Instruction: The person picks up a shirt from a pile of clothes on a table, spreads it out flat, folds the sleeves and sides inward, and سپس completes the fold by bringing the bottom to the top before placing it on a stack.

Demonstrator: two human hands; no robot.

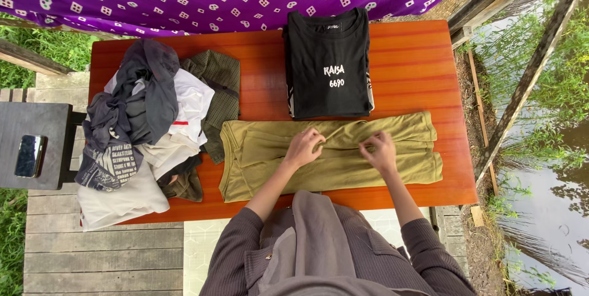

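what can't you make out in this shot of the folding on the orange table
- Head view: the fingertips of the left hand and right hand are tucked into a fold of the olive garment, so each grip is unclear.
- Head view: the pile of unfolded clothes overlaps itself; the number of pieces is hidden.
- Head view: what lies beneath the folded black shirt is covered.
- Head view: the phone screen is too small to make out.

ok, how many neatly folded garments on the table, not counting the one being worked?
1: the black folded shirt at the table's far edge, beyond the olive garment under both hands. The unfolded pile at left may hide others.
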